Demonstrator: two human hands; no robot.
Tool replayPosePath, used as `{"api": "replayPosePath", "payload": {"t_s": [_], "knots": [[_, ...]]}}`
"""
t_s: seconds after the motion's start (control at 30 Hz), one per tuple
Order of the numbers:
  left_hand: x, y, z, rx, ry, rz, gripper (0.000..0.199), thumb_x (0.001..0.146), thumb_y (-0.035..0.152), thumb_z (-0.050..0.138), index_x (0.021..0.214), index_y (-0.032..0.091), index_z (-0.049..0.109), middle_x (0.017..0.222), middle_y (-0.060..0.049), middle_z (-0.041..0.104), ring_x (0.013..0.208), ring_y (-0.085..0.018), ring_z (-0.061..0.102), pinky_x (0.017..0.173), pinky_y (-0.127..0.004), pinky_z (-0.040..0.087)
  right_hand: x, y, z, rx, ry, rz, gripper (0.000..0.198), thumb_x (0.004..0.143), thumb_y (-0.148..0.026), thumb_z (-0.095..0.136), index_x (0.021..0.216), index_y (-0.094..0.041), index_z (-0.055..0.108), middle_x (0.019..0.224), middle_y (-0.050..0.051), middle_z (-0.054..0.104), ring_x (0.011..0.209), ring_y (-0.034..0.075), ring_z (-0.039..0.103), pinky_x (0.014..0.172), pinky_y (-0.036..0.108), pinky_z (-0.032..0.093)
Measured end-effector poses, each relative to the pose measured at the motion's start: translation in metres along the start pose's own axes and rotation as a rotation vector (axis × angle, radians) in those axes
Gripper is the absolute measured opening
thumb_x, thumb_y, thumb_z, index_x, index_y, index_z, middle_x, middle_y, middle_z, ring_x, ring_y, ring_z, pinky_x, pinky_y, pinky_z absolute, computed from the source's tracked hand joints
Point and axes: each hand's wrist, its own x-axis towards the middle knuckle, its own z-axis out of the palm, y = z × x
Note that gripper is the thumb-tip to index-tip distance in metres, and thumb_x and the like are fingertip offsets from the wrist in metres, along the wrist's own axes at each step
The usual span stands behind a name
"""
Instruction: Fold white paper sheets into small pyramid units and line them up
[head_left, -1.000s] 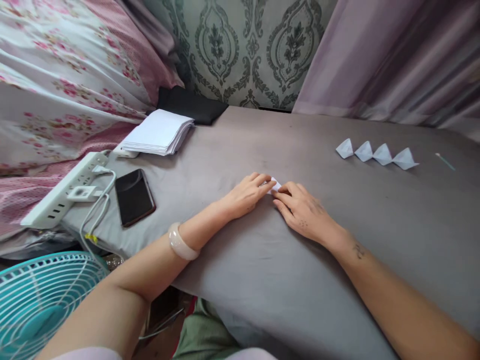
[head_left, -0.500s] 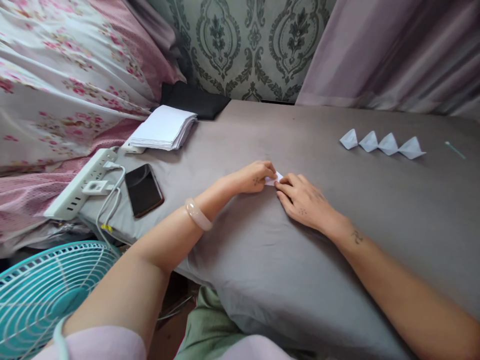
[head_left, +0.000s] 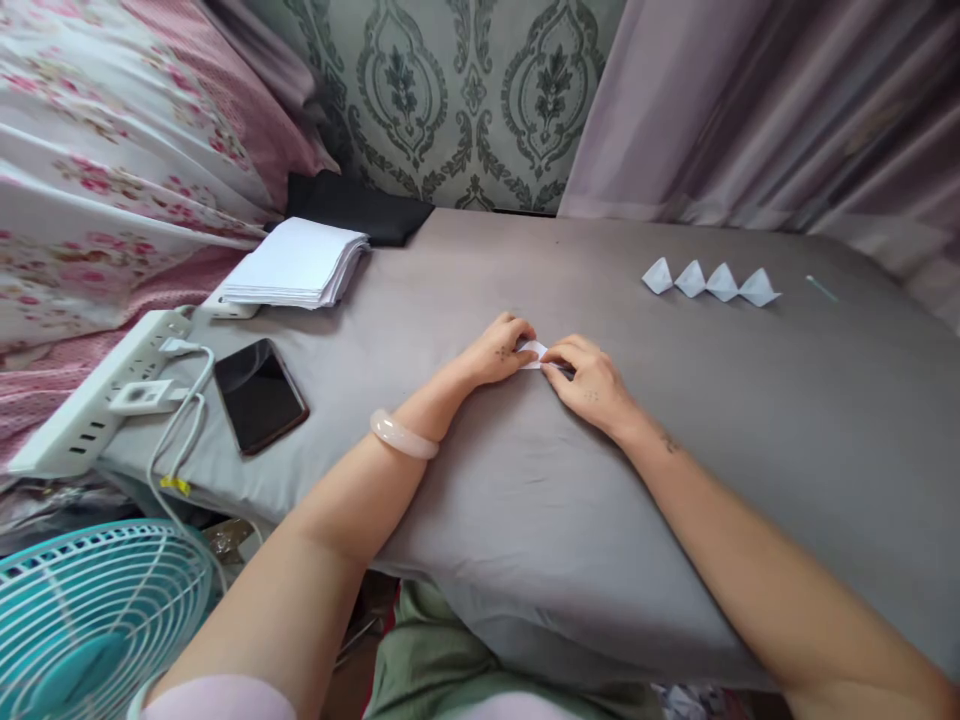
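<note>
A small white folded paper piece lies on the grey cloth-covered surface in the middle. My left hand pinches its left side with curled fingers. My right hand presses and grips its right side. Most of the paper is hidden under my fingers. A pale bangle is on my left wrist.
Several folded white paper shapes sit in a row at the far right, a thin stick beyond them. A stack of white paper, a black phone, a power strip and a teal fan are at the left.
My left fingers have curled from flat to pinching the paper. My right hand has closed onto its other side. The view has shifted slightly.
</note>
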Motion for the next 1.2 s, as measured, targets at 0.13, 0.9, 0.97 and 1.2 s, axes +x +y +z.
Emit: {"api": "replayPosePath", "payload": {"t_s": [0.13, 0.9, 0.97, 1.2], "knots": [[0.0, 0.003, -0.001, -0.057, -0.008, -0.021, 0.023, 0.075, 0.018, 0.063, 0.097, 0.014, 0.057, 0.092, -0.005, 0.056, 0.083, -0.015, 0.051, 0.081, -0.032, 0.044, 0.001, 0.005, 0.001, -0.106, 0.066, 0.094, 0.03, 0.083, -0.032, 0.058, 0.109, -0.02, 0.064, 0.109, 0.011, 0.059, 0.102, 0.027, 0.054, 0.092, 0.043, 0.046], [-0.008, 0.02, -0.012, -0.524, 0.03, 0.004, 0.036, 0.076, 0.031, 0.072, 0.108, 0.018, 0.065, 0.091, -0.001, 0.056, 0.069, -0.008, 0.044, 0.065, -0.022, 0.038, 0.005, -0.004, -0.012, 0.538, 0.133, 0.224, 0.037, 0.07, -0.031, 0.067, 0.103, -0.021, 0.054, 0.085, 0.003, 0.069, 0.08, 0.018, 0.065, 0.081, 0.036, 0.049], [-0.009, 0.023, -0.011, -0.51, 0.012, -0.013, 0.031, 0.075, 0.032, 0.072, 0.101, 0.016, 0.067, 0.086, -0.001, 0.058, 0.07, -0.008, 0.046, 0.067, -0.023, 0.039, 0.005, -0.006, -0.014, 0.52, 0.167, 0.192, 0.038, 0.071, -0.03, 0.067, 0.106, -0.02, 0.055, 0.083, 0.002, 0.069, 0.077, 0.017, 0.064, 0.081, 0.036, 0.049], [-0.012, 0.045, 0.004, -0.852, -0.035, -0.153, 0.038, 0.065, 0.035, 0.081, 0.087, 0.013, 0.059, 0.08, -0.001, 0.063, 0.067, -0.009, 0.056, 0.065, -0.024, 0.046, 0.01, -0.009, -0.023, 0.897, 0.271, 0.404, 0.04, 0.065, -0.045, 0.075, 0.094, -0.02, 0.061, 0.084, 0.003, 0.07, 0.075, 0.017, 0.064, 0.075, 0.034, 0.05]]}}
